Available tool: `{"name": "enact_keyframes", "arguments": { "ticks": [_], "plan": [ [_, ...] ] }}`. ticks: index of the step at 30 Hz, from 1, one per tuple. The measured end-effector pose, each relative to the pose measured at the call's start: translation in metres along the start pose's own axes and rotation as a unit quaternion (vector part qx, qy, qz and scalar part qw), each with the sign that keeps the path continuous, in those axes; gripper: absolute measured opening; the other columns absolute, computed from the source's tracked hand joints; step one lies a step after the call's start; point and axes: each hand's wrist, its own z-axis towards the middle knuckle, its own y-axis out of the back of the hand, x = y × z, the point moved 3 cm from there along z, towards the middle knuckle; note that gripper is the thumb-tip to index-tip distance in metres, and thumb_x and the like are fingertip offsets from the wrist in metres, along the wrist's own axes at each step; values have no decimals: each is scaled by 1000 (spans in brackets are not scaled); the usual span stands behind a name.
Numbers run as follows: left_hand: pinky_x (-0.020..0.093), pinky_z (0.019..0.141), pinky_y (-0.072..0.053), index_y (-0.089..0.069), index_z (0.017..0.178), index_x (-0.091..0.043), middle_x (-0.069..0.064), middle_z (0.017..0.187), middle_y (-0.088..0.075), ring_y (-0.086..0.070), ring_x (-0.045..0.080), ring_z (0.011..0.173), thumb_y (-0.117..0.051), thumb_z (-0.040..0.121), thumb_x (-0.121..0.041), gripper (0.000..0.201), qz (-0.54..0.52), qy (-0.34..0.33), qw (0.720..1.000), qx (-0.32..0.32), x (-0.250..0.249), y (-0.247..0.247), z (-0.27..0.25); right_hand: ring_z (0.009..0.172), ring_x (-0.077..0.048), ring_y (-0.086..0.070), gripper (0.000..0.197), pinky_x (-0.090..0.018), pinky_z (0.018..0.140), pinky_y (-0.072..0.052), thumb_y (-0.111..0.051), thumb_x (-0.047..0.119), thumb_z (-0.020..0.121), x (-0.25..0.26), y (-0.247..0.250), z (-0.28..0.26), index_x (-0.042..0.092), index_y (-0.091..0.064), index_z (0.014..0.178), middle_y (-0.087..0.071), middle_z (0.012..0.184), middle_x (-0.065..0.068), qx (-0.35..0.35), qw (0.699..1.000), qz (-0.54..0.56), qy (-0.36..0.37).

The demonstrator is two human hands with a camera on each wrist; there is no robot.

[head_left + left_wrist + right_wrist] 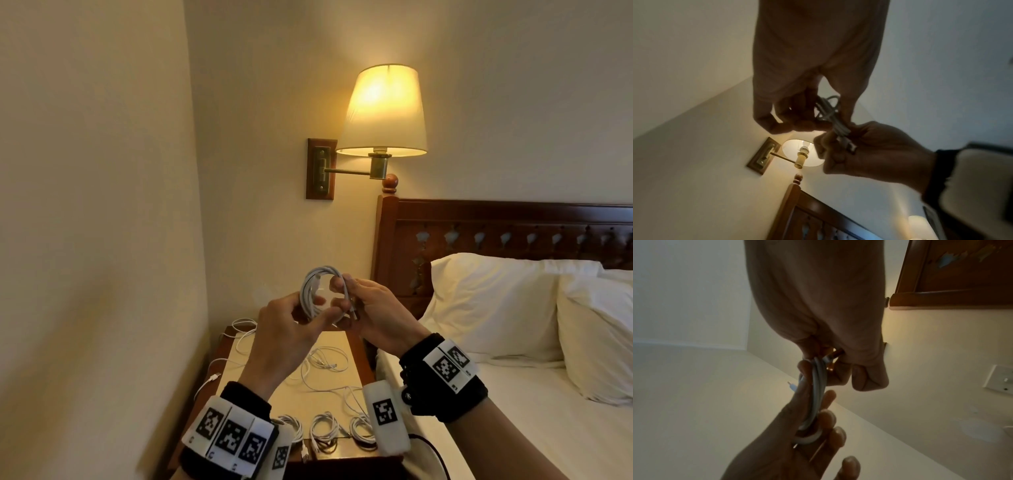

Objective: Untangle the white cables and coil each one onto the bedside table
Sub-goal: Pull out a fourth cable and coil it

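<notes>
Above the tabletop (pixel 337 346) your hands, left hand (pixel 291 329) and right hand (pixel 378 313), both pinch the coiled white cable (pixel 318 291), keeping its loops together; loose cables (pixel 325 363) and finished coils (pixel 323 426) lie below.

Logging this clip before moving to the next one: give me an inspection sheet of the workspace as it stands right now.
Surface: bedside table, light top, wooden edge.
Job's things: held coil raised above the table; three finished coils along its near edge.
Clutter: nothing seen.
Hands: left hand grips the coil's left side; right hand pinches its right side, at the plug end.
Cables: loose white cables still spread over the table, one end hanging off its left edge.
Surroundings: lit wall lamp, wooden headboard, pillows.
</notes>
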Motion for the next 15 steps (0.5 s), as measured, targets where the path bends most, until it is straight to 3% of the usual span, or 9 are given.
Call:
{"name": "enact_keyframes", "arguments": {
  "ticks": [2,5,7,9,12,15],
  "plan": [
    [9,59,-46,-64,100,-25,-14,76,-67,-66,4,72,-73,80,-45,30,8,-11,1000,-24,-5,-3,-5,60,-10,-51,33,-34,74,-48,-34,32,104,1,-1,1,14,-56,88,-47,63,0,-3,1000,-6,4],
    [5,56,-45,-41,132,-28,-16,72,-63,-63,-10,68,-66,90,-31,48,-21,-19,998,-48,-8,-6,-12,62,-9,-50,32,-34,78,-46,-35,33,104,0,-1,3,14,-57,90,-47,64,2,-14,1000,-9,7],
    [7,50,-43,-40,133,-27,-10,69,-66,-64,-5,62,-60,93,-34,45,-2,-42,998,-54,-13,-7,-13,66,-11,-49,32,-41,85,-40,-38,35,102,-1,2,4,13,-59,92,-49,66,1,-29,999,-33,13],
    [6,46,-40,-43,129,-27,-8,69,-65,-62,-6,57,-57,93,-38,40,14,-51,997,-60,-15,-7,-12,69,-13,-49,32,-42,85,-37,-39,35,102,-2,4,4,13,-60,93,-50,67,0,-39,998,-55,15],
    [5,44,-39,-47,125,-28,-12,69,-61,-57,0,47,-59,91,-45,40,72,-65,990,-99,-17,-6,-10,69,-14,-49,32,-40,83,-40,-37,34,102,-3,1,4,12,-59,93,-51,67,1,-40,997,-64,18],
    [5,42,-29,-56,120,-28,-12,66,-59,-47,3,46,-65,88,-44,37,149,-77,974,-154,-18,-5,-10,68,-13,-51,33,-41,84,-43,-36,34,103,-5,-2,3,12,-59,92,-52,66,1,-35,997,-63,18]
  ]
}}
